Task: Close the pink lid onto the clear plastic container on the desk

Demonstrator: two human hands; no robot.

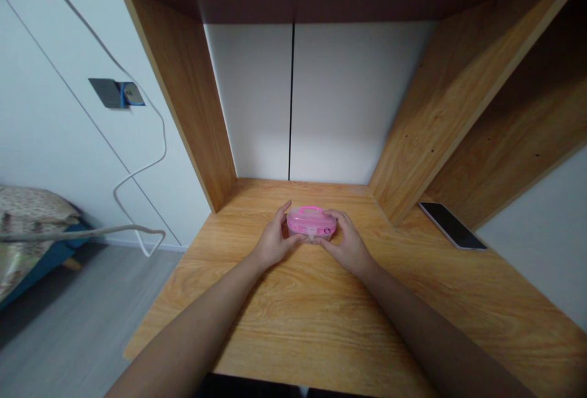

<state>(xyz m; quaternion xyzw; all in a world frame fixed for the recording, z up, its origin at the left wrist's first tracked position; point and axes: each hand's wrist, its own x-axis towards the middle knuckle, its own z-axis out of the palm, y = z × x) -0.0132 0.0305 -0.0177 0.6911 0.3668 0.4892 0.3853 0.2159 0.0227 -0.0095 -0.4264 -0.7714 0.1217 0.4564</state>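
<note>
Both forearms reach forward over the wooden desk [284,318] and meet at a small pink box [311,222], which stands on the desk top near the middle, a little in front of the white back panel [321,101]. The left hand [274,240] cups the box's left end, thumb laid along its near lower edge and fingers curled round the far side, with the forefinger raised a little above the lid. The right hand [349,242] mirrors it on the box's right end, fingers bent and pressed against the side, thumb tucked toward the front; both hands are closed lightly on the box rather than spread flat. The box is translucent pink plastic, rounded in outline, with a lid and a low arched carrying handle on top (a clasp seems to sit at its near front edge, too small to make out). No writing or brand can be read on it. To the right of the box, beyond the slanting wooden side panel [431,117], a dark phone [452,225] lies flat on the desk, screen blank. Well to the left of the box, off the desk, a white cable [137,172] hangs down the wall from a grey socket plate [114,92].
</note>
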